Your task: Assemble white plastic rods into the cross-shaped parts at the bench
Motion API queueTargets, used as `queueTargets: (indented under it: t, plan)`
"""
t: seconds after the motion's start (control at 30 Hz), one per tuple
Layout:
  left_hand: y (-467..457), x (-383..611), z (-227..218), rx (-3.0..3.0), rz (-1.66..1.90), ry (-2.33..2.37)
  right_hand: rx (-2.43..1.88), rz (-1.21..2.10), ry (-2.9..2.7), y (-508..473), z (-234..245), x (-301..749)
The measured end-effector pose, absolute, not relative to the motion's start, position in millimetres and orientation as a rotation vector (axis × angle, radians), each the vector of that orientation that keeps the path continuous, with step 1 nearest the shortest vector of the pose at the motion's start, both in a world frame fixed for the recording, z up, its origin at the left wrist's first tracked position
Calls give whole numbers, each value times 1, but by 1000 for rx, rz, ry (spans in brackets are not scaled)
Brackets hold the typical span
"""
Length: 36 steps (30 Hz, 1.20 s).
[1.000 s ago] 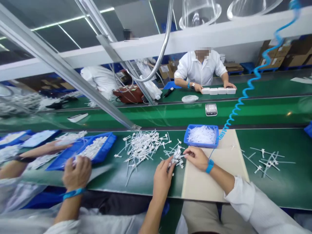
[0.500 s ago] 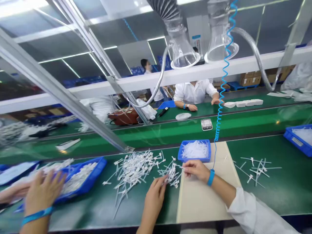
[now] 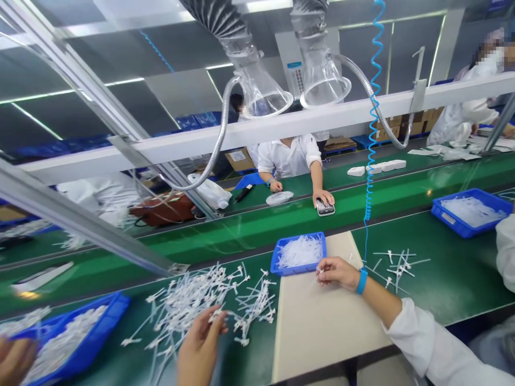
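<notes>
Green conveyor bench (image 3: 454, 268), busy line. Right hand (image 3: 338, 273) pinches a tiny white plastic piece (image 3: 321, 272) in its fingertips, long axis pointing roughly left. Left hand (image 3: 199, 343) looks open, nothing clearly held, over a loose pile of white plastic T-pieces (image 3: 193, 305) lying every which way, probably spread for easy picking. Blue tray (image 3: 295, 271) sits just past the right hand, overlapping a beige mat (image 3: 317, 332).

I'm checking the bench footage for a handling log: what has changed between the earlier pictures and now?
The left hand has drawn back left from the small cluster, over the loose white plastic parts. The right hand has moved right over the beige mat. Opposite, a co-worker's hand has come onto the digital meter. The blue tray stayed beside the mat.
</notes>
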State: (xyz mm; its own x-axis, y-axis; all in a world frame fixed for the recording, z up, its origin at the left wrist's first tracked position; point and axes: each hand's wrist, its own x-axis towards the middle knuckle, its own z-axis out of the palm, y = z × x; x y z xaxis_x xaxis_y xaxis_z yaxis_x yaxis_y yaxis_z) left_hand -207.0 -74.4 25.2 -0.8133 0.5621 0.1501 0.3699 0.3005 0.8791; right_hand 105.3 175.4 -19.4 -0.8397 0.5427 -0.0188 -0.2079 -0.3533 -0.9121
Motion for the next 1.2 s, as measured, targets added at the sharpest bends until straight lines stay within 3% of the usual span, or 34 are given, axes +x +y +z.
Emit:
queueTargets:
  t: [0.2,0.43,0.6,0.8,1.2]
  plan:
    - [-77,-191,47,749,1773,2421,-458,2250,-1418,173,-15,106]
    - [-67,-122,74,1038,1474,2001,-430,2224,-1175,179,-5,116]
    - [-28,-75,44,1230,1106,1585,-443,2091,-1019,192,0,120]
    - [22,-57,-14,1448,905,1591,-472,1994,-951,201,6,121]
    - [44,-59,-26,1940,985,1687,-428,2043,-1073,201,-4,118]
